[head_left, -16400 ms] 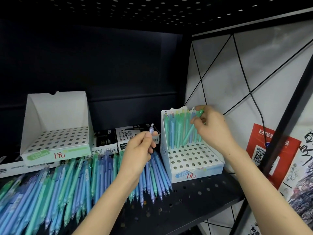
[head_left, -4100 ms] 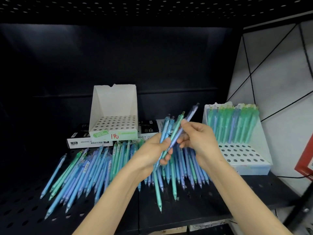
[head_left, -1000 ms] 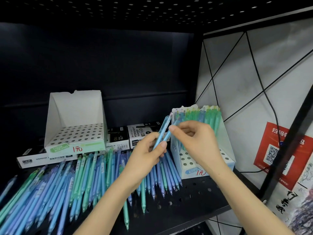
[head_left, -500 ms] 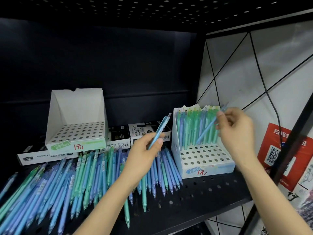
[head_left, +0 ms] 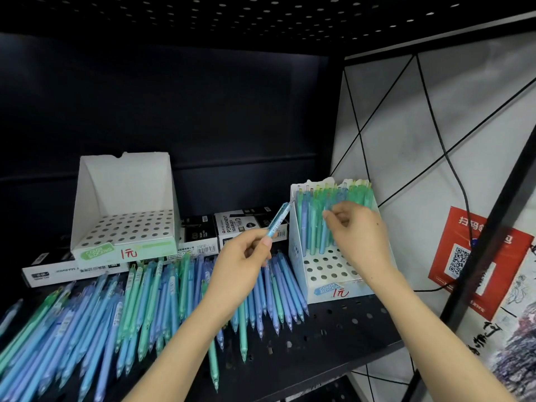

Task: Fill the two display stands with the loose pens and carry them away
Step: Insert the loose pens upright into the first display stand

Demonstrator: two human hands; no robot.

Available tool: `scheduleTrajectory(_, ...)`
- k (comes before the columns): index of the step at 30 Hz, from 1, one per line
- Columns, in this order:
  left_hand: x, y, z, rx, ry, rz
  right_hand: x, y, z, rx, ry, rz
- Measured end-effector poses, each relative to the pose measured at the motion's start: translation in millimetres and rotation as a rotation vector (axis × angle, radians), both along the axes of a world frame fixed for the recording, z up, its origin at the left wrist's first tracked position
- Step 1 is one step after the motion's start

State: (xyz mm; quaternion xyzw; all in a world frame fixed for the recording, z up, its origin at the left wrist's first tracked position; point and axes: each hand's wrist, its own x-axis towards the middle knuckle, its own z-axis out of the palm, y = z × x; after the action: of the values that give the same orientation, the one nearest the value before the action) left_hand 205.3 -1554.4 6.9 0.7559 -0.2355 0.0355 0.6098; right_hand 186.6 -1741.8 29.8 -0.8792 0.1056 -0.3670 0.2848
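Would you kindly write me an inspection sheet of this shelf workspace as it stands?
Surface: black perforated shelf, much of it covered by pens.
Job's things: right display stand has its back rows filled and its front holes empty; left display stand is empty; loose pens lie across the shelf.
Clutter: permanent marker boxes along the back of the shelf.
Grippers: left hand pinches a blue pen; right hand has its fingertips among the standing pens, grip unclear.
Cables: black cable hangs down the white wall.
Surroundings: red QR poster to the right of the filled stand.
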Motion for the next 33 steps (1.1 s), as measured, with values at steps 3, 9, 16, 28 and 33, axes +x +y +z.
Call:
scheduleTrajectory(3,-1,-1,0,0.024,-0.048,-0.005,-12,7,1,0.013,-0.13,-0.073)
scheduleTrajectory(9,-9,-11,1,0.096,-0.199,-0.086,-36,34,5,0.331,-0.057,0.32)
scheduleTrajectory(16,-15,-30,13,0.166,-0.443,0.029,-49,19,20,0.793,-0.069,0.396)
scheduleTrajectory(28,6,-37,-10,0.428,-0.25,0.013,-34,-33,23,0.224,-0.175,0.021)
scheduleTrajectory(33,9,-37,-13,0.399,-0.237,-0.016,-24,-34,18,0.041,-0.067,0.019)
